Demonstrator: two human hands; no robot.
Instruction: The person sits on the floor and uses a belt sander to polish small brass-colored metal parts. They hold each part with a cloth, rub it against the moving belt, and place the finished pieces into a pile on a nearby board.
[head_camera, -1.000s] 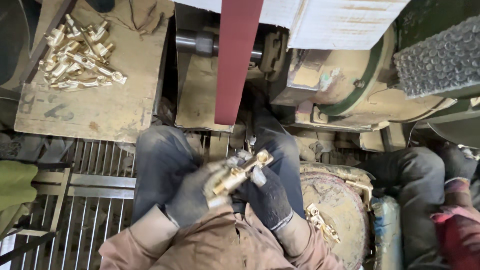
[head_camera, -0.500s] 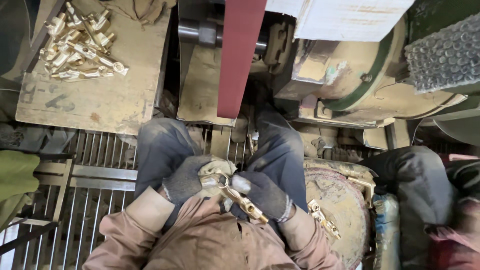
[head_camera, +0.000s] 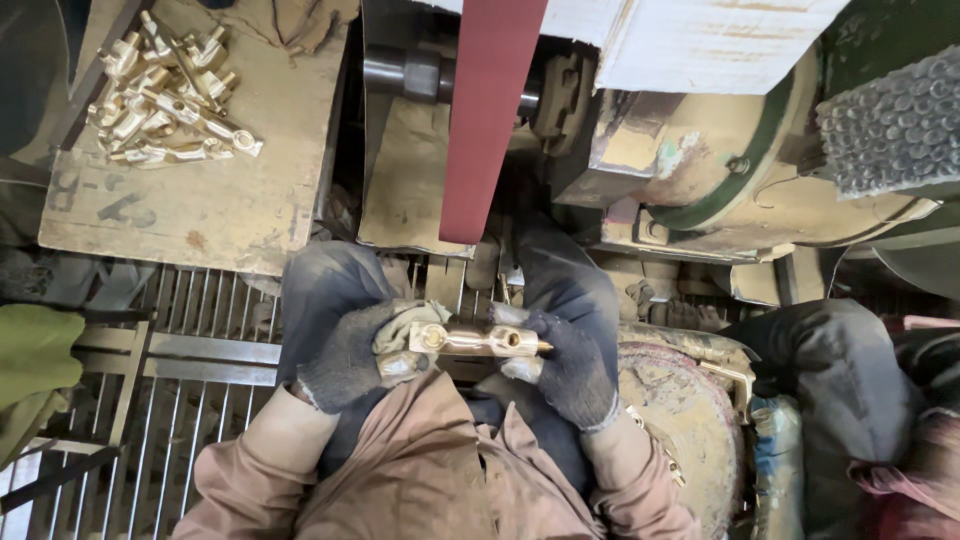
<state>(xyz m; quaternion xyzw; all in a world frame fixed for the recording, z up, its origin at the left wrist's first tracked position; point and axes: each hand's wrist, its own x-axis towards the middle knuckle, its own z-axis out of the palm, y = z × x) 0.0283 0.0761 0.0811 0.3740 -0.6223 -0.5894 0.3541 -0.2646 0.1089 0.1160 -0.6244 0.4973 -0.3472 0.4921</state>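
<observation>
While both gloved hands sit over the lap, left hand (head_camera: 355, 350) and right hand (head_camera: 565, 365) fingers clasping brass fitting (head_camera: 475, 340) ends.

Worn wooden board (head_camera: 190, 210) at upper left, pale and stained, faint dark marks near its left edge. On it, toward the far left corner, a loose heap of brass fittings (head_camera: 165, 95), piled across one another, one ringed piece lying out to the right of the heap. A crumpled brownish rag (head_camera: 300, 20) sits at the board's far edge. Below the board, metal floor grating (head_camera: 190, 400) of thin parallel bars, crossed by a flat metal bar (head_camera: 180, 350); dust over all
</observation>
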